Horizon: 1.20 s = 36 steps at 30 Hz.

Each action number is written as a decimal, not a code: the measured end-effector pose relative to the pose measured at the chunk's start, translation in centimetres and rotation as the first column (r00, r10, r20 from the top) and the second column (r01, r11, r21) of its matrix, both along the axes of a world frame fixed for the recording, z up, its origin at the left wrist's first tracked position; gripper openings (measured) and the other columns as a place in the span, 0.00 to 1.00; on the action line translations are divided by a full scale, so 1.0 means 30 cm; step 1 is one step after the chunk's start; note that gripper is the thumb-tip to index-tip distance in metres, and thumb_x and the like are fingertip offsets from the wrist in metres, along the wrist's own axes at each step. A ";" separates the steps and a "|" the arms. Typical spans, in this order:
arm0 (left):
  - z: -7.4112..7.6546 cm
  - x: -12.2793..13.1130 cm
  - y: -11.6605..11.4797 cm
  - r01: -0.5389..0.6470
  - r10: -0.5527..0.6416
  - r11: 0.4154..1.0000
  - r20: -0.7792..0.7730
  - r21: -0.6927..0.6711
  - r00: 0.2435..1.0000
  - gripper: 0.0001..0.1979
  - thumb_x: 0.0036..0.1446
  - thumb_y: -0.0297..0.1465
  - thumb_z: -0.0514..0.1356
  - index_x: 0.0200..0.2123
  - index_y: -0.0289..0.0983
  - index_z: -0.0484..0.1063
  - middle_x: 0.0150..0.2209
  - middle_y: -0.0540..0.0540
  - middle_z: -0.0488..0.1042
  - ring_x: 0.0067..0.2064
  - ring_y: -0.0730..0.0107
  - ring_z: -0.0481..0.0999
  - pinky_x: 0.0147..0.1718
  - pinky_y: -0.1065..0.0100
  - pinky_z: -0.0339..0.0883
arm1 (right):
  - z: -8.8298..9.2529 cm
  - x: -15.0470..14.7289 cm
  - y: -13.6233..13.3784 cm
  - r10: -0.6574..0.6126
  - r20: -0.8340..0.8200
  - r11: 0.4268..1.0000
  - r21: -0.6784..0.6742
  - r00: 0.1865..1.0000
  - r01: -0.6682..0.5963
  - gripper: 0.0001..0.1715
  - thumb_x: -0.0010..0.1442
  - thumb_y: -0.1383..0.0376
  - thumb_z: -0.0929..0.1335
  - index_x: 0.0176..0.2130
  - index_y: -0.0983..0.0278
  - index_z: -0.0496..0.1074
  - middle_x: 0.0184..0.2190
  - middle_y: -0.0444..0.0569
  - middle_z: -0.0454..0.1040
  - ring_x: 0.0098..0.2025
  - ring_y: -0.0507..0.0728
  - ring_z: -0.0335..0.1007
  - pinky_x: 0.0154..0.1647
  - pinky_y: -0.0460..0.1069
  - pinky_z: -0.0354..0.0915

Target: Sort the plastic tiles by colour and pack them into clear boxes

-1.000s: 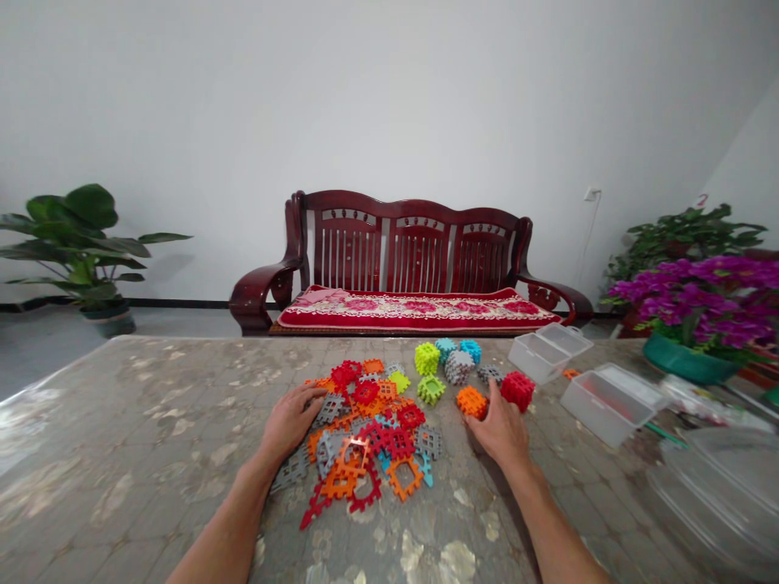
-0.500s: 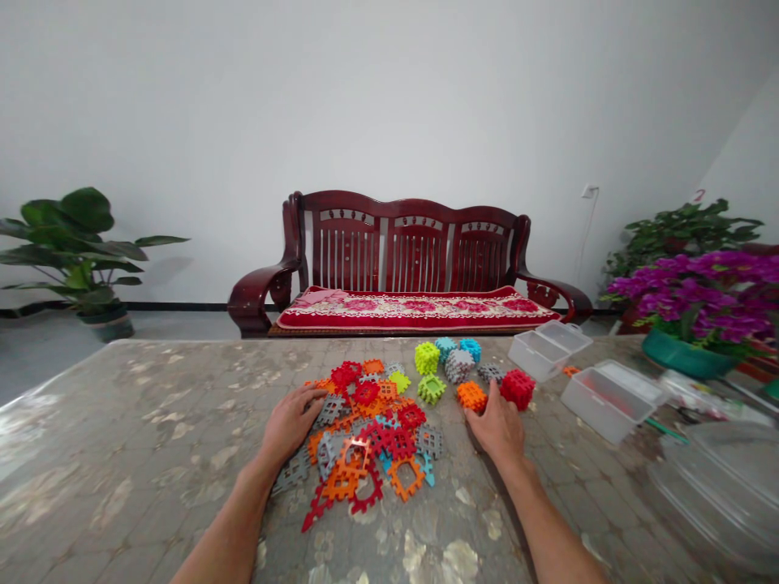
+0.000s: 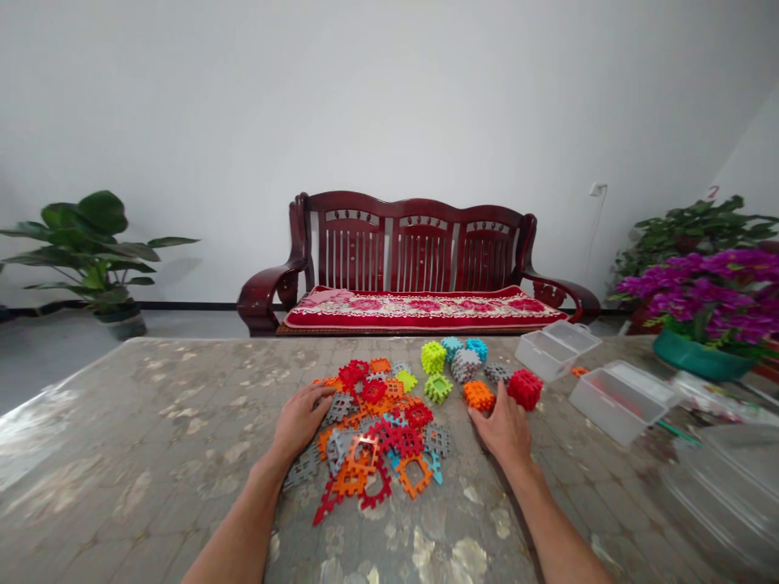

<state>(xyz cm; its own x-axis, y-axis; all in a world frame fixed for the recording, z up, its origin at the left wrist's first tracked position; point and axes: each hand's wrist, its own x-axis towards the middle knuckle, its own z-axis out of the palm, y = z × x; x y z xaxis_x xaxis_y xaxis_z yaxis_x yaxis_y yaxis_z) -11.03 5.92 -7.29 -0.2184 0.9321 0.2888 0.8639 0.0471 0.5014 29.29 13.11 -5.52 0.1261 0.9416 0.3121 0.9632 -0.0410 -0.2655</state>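
Note:
A loose pile of flat, toothed interlocking puzzle tiles (image 3: 409,442) in red, orange, grey and blue lies on the table before me. My left hand (image 3: 305,415) rests at the pile's left edge with fingers stretched out, the fingertips by a grey tile (image 3: 340,407). Right of the pile, my right hand (image 3: 504,422) has its thumb and index finger around a stack of orange tiles (image 3: 479,395), which sits on the table. A stack of red tiles (image 3: 525,389) stands just beyond that hand's fingers. Behind are lime stacks (image 3: 433,357), a grey stack (image 3: 466,366) and blue stacks (image 3: 475,349).
Two clear plastic boxes (image 3: 544,355) with lids stand on the right. Further right are a teal pot (image 3: 699,357) of purple flowers and clear lids (image 3: 730,487). A wooden bench (image 3: 419,243) with a red cover stands behind the patterned table (image 3: 152,454).
The whole view has shifted slightly, so everything appears a little further right. Both hands keep their places relative to the tiles and the orange stack.

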 end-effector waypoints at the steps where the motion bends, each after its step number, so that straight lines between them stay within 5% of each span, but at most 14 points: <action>1: 0.001 0.001 0.000 0.000 0.000 1.000 -0.002 -0.001 1.000 0.20 0.62 0.40 0.51 0.46 0.41 0.80 0.54 0.43 0.78 0.58 0.56 0.74 0.60 0.56 0.64 | -0.001 0.002 -0.005 0.002 -0.014 0.999 0.040 1.000 -0.001 0.44 0.59 0.54 0.67 0.66 0.73 0.55 0.51 0.64 0.72 0.52 0.69 0.69 0.52 0.57 0.62; 4: 0.005 0.003 -0.002 0.001 -0.001 1.000 -0.010 -0.012 1.000 0.20 0.62 0.39 0.52 0.47 0.41 0.80 0.54 0.44 0.79 0.58 0.57 0.74 0.61 0.57 0.64 | -0.004 -0.002 -0.029 0.072 -0.089 0.977 0.208 0.993 -0.052 0.32 0.59 0.60 0.64 0.60 0.69 0.63 0.48 0.61 0.73 0.52 0.66 0.68 0.54 0.57 0.62; 7: 0.012 0.007 -0.005 0.005 -0.006 1.000 -0.024 -0.027 1.000 0.19 0.63 0.39 0.52 0.48 0.43 0.79 0.54 0.45 0.78 0.58 0.58 0.74 0.61 0.57 0.63 | -0.003 -0.037 -0.066 0.275 -0.171 0.929 0.300 0.946 -0.216 0.21 0.60 0.65 0.61 0.51 0.65 0.71 0.43 0.56 0.75 0.47 0.62 0.69 0.53 0.55 0.63; 11: 0.018 0.021 -0.012 0.002 -0.004 0.999 -0.049 -0.042 0.999 0.18 0.62 0.41 0.56 0.50 0.43 0.78 0.58 0.43 0.75 0.61 0.56 0.71 0.62 0.55 0.60 | 0.003 -0.127 -0.122 0.539 -0.219 0.836 0.255 0.813 -0.486 0.19 0.63 0.65 0.60 0.48 0.61 0.74 0.44 0.51 0.77 0.49 0.59 0.70 0.54 0.53 0.64; 18: 0.024 0.038 -0.019 -0.021 0.016 0.997 -0.072 -0.068 0.997 0.17 0.61 0.39 0.60 0.52 0.46 0.77 0.61 0.44 0.71 0.63 0.56 0.68 0.63 0.54 0.58 | 0.004 -0.221 -0.169 0.721 -0.208 0.690 0.123 0.661 -0.713 0.18 0.67 0.61 0.62 0.51 0.60 0.75 0.52 0.51 0.76 0.54 0.59 0.70 0.58 0.55 0.63; 27: 0.030 0.035 -0.013 -0.036 0.032 0.997 -0.060 -0.063 0.998 0.15 0.63 0.34 0.56 0.49 0.41 0.79 0.59 0.43 0.74 0.62 0.58 0.70 0.63 0.57 0.59 | 0.094 -0.372 -0.155 0.719 -0.153 0.694 0.102 0.678 -0.713 0.14 0.66 0.64 0.64 0.42 0.57 0.79 0.43 0.46 0.80 0.48 0.57 0.70 0.52 0.52 0.61; 36: 0.030 0.036 -0.012 -0.033 0.032 0.999 -0.044 -0.030 0.999 0.15 0.63 0.31 0.55 0.48 0.40 0.79 0.55 0.42 0.77 0.60 0.57 0.72 0.61 0.58 0.62 | 0.127 -0.545 -0.096 0.633 0.016 0.769 -0.123 0.774 -0.627 0.13 0.61 0.57 0.69 0.42 0.60 0.80 0.43 0.51 0.78 0.50 0.61 0.69 0.53 0.52 0.61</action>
<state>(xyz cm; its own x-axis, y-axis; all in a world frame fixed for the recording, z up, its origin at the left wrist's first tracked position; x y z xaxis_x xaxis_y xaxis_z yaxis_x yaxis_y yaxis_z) -9.94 5.56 -6.38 -0.2365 0.9335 0.2697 0.8827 0.0903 0.4612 12.95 10.24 -1.70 -0.5208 0.8308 0.1962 0.7951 0.5557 -0.2428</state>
